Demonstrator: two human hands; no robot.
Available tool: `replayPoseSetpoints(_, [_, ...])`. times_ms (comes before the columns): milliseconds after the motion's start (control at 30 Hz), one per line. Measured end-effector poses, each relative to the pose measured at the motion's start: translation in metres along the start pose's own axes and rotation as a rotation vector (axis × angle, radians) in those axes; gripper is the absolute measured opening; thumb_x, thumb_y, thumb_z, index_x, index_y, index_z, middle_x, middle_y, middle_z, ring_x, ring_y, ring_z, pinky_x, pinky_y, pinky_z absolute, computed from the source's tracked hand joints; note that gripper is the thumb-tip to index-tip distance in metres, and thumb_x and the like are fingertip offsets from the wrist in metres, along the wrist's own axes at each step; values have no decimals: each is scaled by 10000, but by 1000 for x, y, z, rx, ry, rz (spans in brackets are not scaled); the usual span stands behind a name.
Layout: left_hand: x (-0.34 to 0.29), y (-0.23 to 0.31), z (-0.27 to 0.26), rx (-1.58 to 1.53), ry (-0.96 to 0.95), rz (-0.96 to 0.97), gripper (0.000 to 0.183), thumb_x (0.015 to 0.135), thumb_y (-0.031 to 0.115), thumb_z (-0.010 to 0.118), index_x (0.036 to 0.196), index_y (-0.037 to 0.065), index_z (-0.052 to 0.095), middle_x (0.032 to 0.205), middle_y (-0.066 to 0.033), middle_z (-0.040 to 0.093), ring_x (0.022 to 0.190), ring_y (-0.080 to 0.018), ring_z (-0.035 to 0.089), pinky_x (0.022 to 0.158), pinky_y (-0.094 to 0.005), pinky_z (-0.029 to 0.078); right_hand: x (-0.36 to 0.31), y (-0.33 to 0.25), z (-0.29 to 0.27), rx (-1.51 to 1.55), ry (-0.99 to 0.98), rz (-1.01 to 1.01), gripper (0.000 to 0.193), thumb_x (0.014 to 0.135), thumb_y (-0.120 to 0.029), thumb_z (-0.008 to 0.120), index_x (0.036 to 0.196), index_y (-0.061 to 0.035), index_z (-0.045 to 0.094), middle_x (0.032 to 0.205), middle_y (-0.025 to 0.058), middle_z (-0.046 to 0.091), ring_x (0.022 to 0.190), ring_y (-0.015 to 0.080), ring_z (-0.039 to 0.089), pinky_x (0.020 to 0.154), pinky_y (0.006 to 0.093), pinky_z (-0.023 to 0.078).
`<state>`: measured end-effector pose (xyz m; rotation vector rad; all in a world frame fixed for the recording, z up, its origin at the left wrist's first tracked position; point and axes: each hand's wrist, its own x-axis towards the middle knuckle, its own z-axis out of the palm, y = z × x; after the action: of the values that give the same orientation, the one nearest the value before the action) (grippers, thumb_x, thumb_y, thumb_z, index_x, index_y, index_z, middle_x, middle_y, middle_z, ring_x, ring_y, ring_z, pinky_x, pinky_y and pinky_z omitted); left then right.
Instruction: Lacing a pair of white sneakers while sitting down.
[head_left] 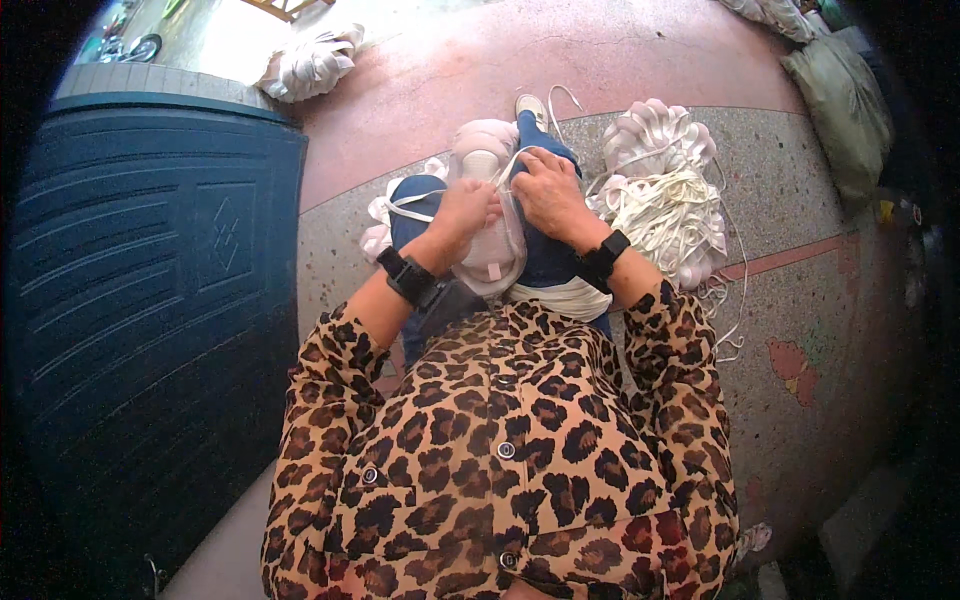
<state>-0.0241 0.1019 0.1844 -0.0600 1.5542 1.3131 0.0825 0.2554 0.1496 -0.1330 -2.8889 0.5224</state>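
On my lap lies a pale pink-white shoe upper [488,248], its rounded end pointing away from me. A white shoelace [408,208] runs across it, with one length trailing left over my knee. My left hand [465,213] is closed over the middle of the upper, its fingertips pinching the lace. Just to its right, my right hand [548,195] is also closed on the lace, and a strand rises between its fingers. The exact spot where the fingertips meet the lace is partly hidden by the hands.
On the floor at right, a bundle of pale shoe uppers [655,135] lies beside a heap of white shoelaces [672,215]. More uppers [376,238] lie by my left knee. A blue metal door [160,250] stands at left; a large pale sack [838,110] stands far right.
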Motion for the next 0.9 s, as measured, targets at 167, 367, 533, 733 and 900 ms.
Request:
replayPoseSetpoints(167, [-14,-1,5,-25,9,67,211,1015,171,513,1062,-32,547,1019,-130,639,903,-196,652,787,-288,534,2,-4,-2,10,-9,11,214,828,-191,574,938,-76,717,1280,119,598,1276,293,477,1005,531,330])
replayPoseSetpoints(367, [-20,-2,4,-47,22,75,188,1016,162,508,1047,-19,549,1013,-115,641,893,-179,651,784,-293,541,6,-8,-4,-28,-2,-10,197,806,-202,604,909,-89,728,1246,101,606,1235,284,502,975,519,344])
replayPoseSetpoints(533, [-25,-2,6,1,52,104,183,1017,161,506,1074,-4,556,987,-96,646,862,-159,647,731,-282,544,16,-21,-10,-59,-129,-29,153,858,-202,600,869,-114,725,1147,81,618,1133,274,527,918,468,371])
replayPoseSetpoints(733, [-41,22,-11,669,244,571,336,963,100,512,1288,48,580,646,-59,635,563,-109,601,568,-294,520,19,-10,-16,88,-159,52,144,846,-252,630,811,-148,723,915,34,644,947,243,576,788,430,392])
replayPoseSetpoints(900, [-25,12,-16,1049,178,658,211,891,124,572,983,31,738,784,-197,690,730,-296,694,711,-397,552,5,-22,-16,-69,-124,-70,247,885,-338,611,816,-128,722,881,61,636,923,249,577,785,426,390])
